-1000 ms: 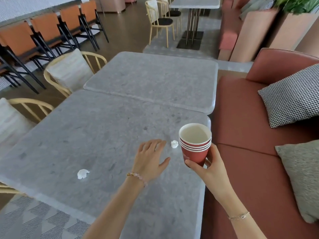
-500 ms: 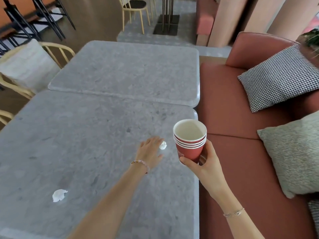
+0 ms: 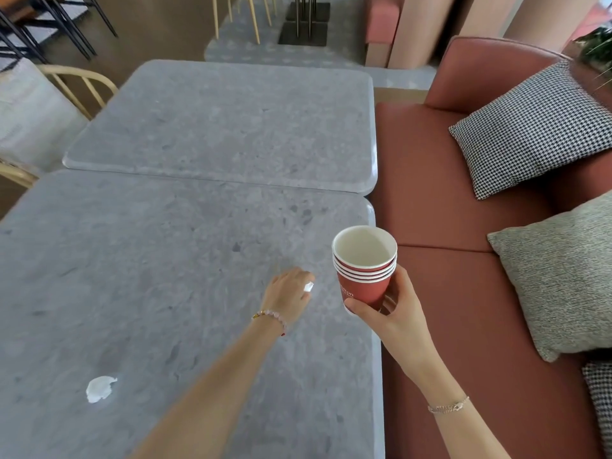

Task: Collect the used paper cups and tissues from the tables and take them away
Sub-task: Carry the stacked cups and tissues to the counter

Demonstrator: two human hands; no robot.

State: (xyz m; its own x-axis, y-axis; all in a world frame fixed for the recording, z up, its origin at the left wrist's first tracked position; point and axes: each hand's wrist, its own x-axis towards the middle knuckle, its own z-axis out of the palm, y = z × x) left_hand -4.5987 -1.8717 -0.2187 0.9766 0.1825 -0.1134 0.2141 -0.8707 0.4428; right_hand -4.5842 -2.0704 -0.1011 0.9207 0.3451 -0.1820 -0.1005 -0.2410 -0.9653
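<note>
A: Leftmost item?
B: A crumpled tissue [image 3: 99, 388] is seen on the near table [image 3: 165, 260], at 8 o'clock from the left hand [image 3: 289, 293]. Not collected.
A: Left hand?
B: Fingers are curled down; a small tissue wad [image 3: 308, 287] is pinched at the tips, on the tabletop.
A: Right?
B: At 3 o'clock, the nested red cups [image 3: 364, 266] are held upright off the table edge, the right hand [image 3: 394, 313] wrapped round the bottom cup. Cups judged gathered; tissues and carry-off remain.
A: Text?
B: White lettering on the cup, not legible.

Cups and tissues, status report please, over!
Copy: left grip pinching small tissue. Right grip holding cup stack. One second tissue lies untouched on near table. Nothing in the way.
</note>
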